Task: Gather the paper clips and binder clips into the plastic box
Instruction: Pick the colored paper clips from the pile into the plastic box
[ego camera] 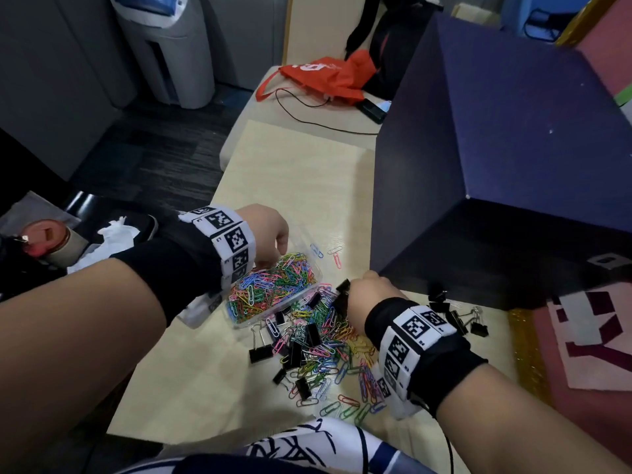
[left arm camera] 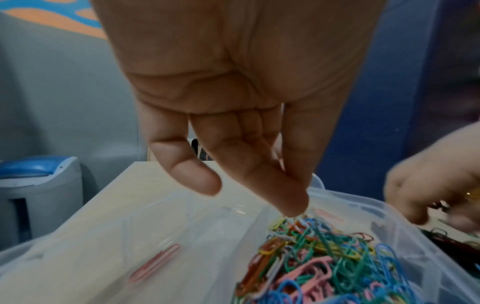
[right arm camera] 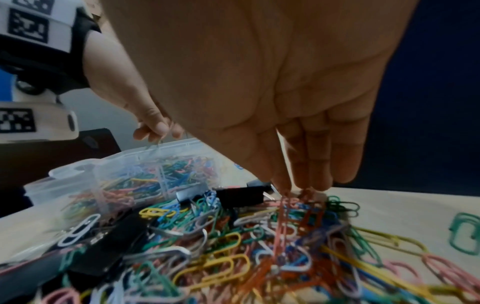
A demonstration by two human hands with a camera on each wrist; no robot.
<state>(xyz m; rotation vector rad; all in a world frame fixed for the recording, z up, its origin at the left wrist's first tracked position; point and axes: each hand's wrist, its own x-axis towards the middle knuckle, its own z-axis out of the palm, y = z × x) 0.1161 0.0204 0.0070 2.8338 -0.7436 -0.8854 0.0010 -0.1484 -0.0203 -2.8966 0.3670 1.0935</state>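
At the left, the left hand (ego camera: pixel 263 230) hangs over the far end of the clear plastic box (ego camera: pixel 309 293), its fingers (left arm camera: pixel 291 197) straight and relaxed, pointing down with the tips just at the top of the paper clips (left arm camera: pixel 324 259) already heaped inside; it grips nothing that shows, and one pink clip (left arm camera: pixel 155 261) lies alone in the box's other compartment. The box sits on the pale tabletop (ego camera: pixel 290 172) with its long axis running away from the person and slightly rightward. Just to its right, touching its near wall, spreads the loose pile of coloured paper clips (ego camera: pixel 328 340) mixed with black binder clips (ego camera: pixel 313 333). The right hand (ego camera: pixel 367 295) is down in the far part of that pile, fingertips (right arm camera: pixel 314 181) bunched and pinching a small tangle of clips, chiefly an orange-pink strand (right arm camera: pixel 283 216) that dangles from them. The move ahead likely turns on this: the box opening lies directly to the left of the right hand's pinch, near, so a short carry leftward over the wall should do. More binder clips (ego camera: pixel 458 316) lie apart at the right, by the dark blue cube (ego camera: pixel 496 148).
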